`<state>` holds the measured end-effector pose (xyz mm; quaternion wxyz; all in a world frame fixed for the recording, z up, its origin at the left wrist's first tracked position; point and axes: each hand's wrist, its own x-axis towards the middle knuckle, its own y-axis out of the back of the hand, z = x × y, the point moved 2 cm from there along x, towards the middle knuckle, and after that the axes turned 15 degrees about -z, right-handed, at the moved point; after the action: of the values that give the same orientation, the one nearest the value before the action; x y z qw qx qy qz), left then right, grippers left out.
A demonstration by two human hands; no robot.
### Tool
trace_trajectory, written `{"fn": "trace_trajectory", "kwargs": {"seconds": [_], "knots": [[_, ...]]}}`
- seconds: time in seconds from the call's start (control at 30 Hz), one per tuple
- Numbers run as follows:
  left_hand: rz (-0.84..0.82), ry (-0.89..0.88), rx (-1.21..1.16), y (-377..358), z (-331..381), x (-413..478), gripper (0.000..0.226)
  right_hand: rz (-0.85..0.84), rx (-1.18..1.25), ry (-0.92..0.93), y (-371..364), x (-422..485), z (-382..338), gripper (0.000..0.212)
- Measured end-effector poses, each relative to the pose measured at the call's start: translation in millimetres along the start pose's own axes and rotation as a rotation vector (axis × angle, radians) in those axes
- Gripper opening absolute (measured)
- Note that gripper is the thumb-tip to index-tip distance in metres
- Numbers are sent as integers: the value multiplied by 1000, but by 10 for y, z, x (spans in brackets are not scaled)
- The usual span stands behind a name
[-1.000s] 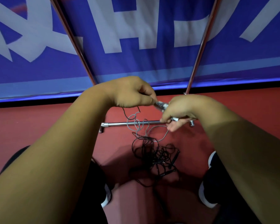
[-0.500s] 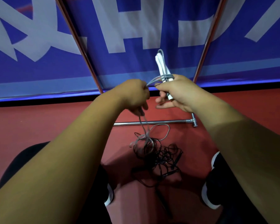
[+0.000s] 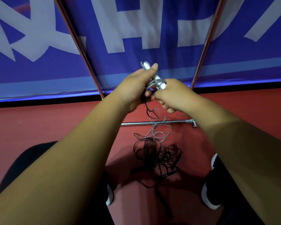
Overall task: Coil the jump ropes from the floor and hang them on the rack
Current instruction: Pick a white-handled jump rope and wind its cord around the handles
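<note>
Since 0.5 s ago the left hand [image 3: 135,88] has risen from the hanging cord to the bundle. The white handles [image 3: 161,84], then upright, now lean away to the left.

Nearest the camera, both bare forearms reach forward over dark trousers [image 3: 23,159]. 2 dark shoes with white soles, one on the left [image 3: 109,196] and one on the right [image 3: 207,198], stand on the red floor [image 3: 55,120].

Between the shoes lie the black jump ropes [image 3: 159,155] in a loose tangle, their thin handles among the loops. How many ropes are in it cannot be told.

Just beyond, slack from the grey jump rope [image 3: 154,82] falls in loose curls onto the far edge of that tangle. It crosses in front of the rack's chrome base bar [image 3: 144,123], which lies flat on the floor.

Above the bar the 2 hands meet, touching. The left hand's fingers curl round the handles and the cord, with the thumb laid straight along the handles. The right hand [image 3: 175,95] is closed round the handles' lower end, just beside several turns of grey cord wound across them.

Farther back, 2 slanting rack uprights, left [image 3: 76,44] and right [image 3: 207,41], rise out of view. Behind them hangs a blue banner [image 3: 136,59] with large white letters.
</note>
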<state>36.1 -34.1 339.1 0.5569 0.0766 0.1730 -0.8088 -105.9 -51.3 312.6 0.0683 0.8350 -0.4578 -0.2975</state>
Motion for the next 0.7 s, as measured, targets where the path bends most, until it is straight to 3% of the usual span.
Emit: {"fn": "trace_trajectory", "kwargs": {"seconds": [0.1,0.17,0.3,0.43,0.7], "knots": [[-8,-67,-110,-6,48,15,46,-197,374,71,-20,-79,-59,31],[-41,-80,-112,3,100,0,32,-297,461,100,9,-128,-103,36],[-103,-70,-90,51,189,-61,11,-345,512,81,45,-146,-112,27],[-132,-112,-76,118,223,-79,12,-405,530,113,42,-163,-109,13],[-109,-177,-51,158,222,-48,16,-452,533,149,33,-226,-107,13]]}}
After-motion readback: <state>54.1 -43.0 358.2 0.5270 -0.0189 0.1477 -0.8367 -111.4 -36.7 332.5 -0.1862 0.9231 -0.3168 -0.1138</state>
